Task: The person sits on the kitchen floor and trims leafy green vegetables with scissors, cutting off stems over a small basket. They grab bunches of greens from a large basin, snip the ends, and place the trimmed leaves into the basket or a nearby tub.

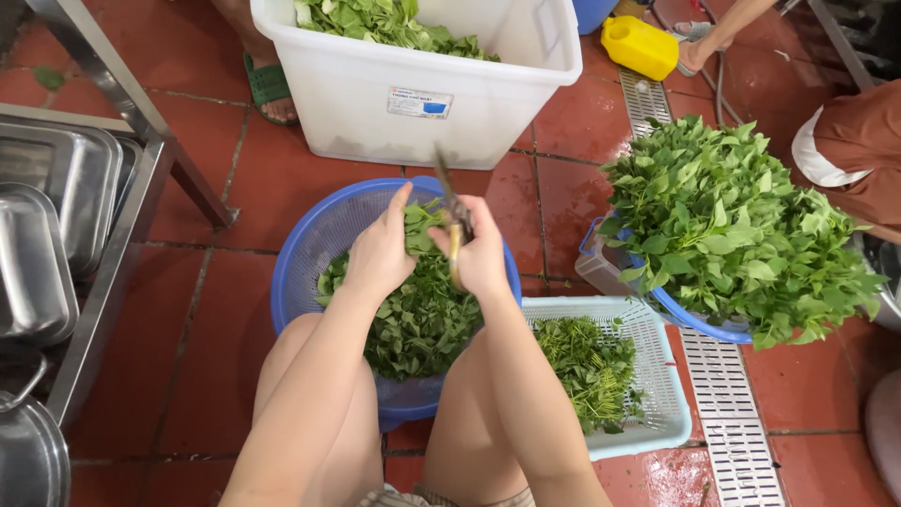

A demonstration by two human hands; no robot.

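A large white plastic tub (413, 103) stands on the red tile floor (202, 310) at the top of the view, with a small rectangular white label with a blue patch (419, 102) stuck on its front wall; leafy greens fill it. To its right lies a yellow plastic jug (640, 46).

Below the tub sits a round blue basket (305, 258) holding cut green leaves (422, 324). The left hand (380, 253) is closed around a bunch of leaves (422, 225) above this basket. The right hand (481, 258), just beside it, is clenched on the handle of a knife (453, 214), whose dark blade points up toward the tub and is blurred.

Right of the basket, a pale rectangular tray basket (648, 376) holds green stems (587, 366). Farther right, another blue basket (699, 324) carries a high heap of fresh greens (741, 225).
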